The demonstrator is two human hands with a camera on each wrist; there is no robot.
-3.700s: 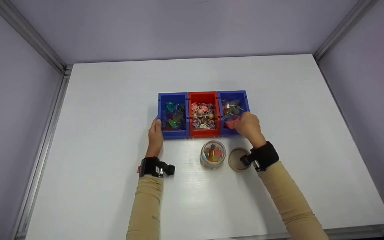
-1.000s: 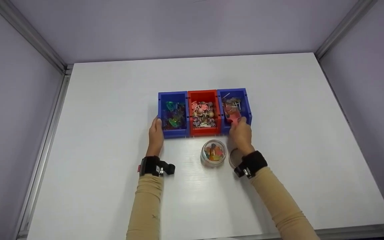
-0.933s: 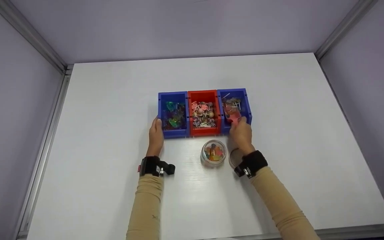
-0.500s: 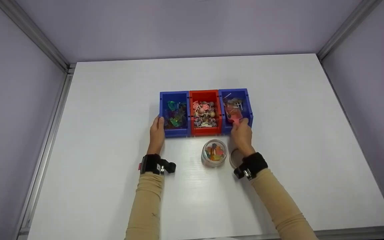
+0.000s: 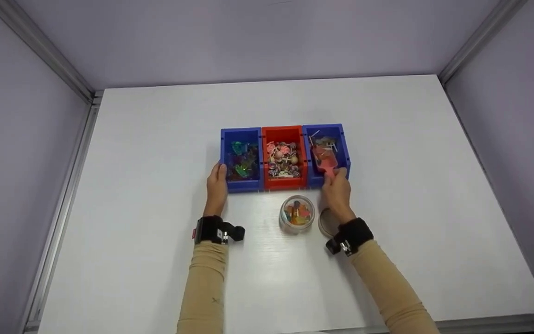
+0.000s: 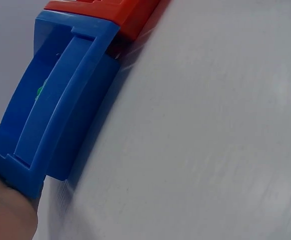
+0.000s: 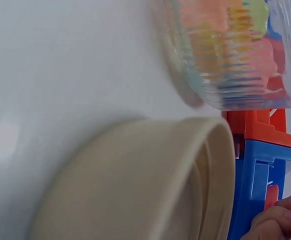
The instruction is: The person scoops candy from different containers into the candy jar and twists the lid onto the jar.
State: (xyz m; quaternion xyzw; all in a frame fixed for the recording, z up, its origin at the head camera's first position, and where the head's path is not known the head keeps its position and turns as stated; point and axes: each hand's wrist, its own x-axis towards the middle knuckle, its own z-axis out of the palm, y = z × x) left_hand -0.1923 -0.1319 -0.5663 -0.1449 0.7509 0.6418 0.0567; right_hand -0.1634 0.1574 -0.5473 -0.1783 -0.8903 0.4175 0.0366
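Observation:
Three bins stand in a row: a left blue bin [image 5: 241, 160] of shiny wrapped pieces, a red bin [image 5: 283, 157] of lollipops, and a right blue bin [image 5: 326, 150] of stick sweets. My right hand [image 5: 336, 190] grips the handle of a pink scoop [image 5: 325, 160] whose bowl lies inside the right blue bin. My left hand [image 5: 217, 185] rests against the left blue bin's [image 6: 60, 115] front left corner, fingers fairly straight. A clear jar [image 5: 297, 214] of coloured sweets stands in front of the red bin. In the right wrist view my fingertips [image 7: 280, 220] curl beside the blue bin [image 7: 255, 185].
A tan lid [image 5: 326, 221] lies right of the jar, partly under my right wrist; it fills the right wrist view's foreground [image 7: 135, 185] with the jar [image 7: 230, 50] behind it. The white table [image 5: 155, 116] is walled by grey panels on three sides.
Since 3.7 s ago my right hand has moved left with the scoop, which now points into the right blue bin. Over the last second it barely moved. The left hand stayed put.

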